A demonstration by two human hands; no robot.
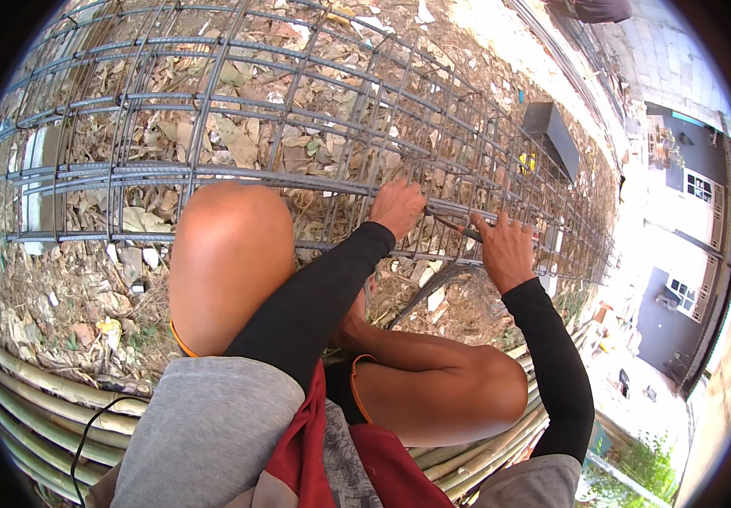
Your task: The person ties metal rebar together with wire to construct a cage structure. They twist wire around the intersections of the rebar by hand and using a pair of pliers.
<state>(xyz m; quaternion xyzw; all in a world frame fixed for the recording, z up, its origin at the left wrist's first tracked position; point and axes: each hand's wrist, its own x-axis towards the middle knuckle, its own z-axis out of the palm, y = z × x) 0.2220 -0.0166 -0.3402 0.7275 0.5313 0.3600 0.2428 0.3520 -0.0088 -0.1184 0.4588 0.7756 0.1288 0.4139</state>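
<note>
Both hands work at a long cage of ribbed grey steel bars [238,173] lying over dry leaves [238,144]. The left hand [397,206] clamps a bar; the right hand [505,250] seemingly grips a thin tool [458,229] there.

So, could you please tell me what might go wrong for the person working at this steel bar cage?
1. The left hand grips a bar of the steel bar cage with bare skin, so a slip might pinch or scrape the fingers.
2. The right hand holds a thin tool close to the left hand; a slip could jab it.
3. The person crouches on round bamboo poles, which might roll underfoot.
</note>
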